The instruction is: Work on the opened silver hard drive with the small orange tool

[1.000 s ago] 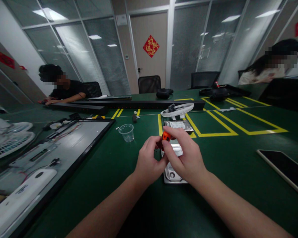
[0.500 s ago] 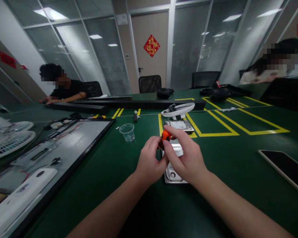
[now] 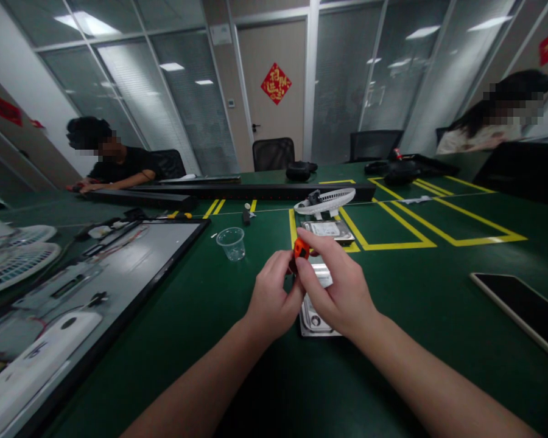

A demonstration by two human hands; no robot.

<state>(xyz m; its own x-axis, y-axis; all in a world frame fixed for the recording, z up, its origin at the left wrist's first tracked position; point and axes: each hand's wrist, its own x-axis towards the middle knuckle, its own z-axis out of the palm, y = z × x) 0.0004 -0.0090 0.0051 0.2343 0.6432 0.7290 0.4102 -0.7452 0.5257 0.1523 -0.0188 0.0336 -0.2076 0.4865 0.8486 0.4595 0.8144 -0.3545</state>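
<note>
Both hands meet above a silver hard drive (image 3: 315,323), which lies on the green table and is partly covered by my fingers. My right hand (image 3: 342,283) pinches an orange-and-black screwdriver (image 3: 302,247) by its handle, between thumb and fingers. My left hand (image 3: 274,295) is closed around its lower part, just left of the drive. The screwdriver's tip is hidden by the fingers. Beyond the hands rests a second hard drive (image 3: 327,229) inside a yellow-taped box.
A clear plastic cup (image 3: 232,244) stands left of my hands. Further left lies a large black-framed panel (image 3: 164,243) with a white power strip (image 3: 50,353). A white fan guard (image 3: 333,201) lies ahead, a phone (image 3: 520,310) right. Two people sit across the table.
The view has shifted slightly, so everything sits a little further left. The orange handle has turned a little in my fingers, showing more of its black part. Both hands keep their hold.
</note>
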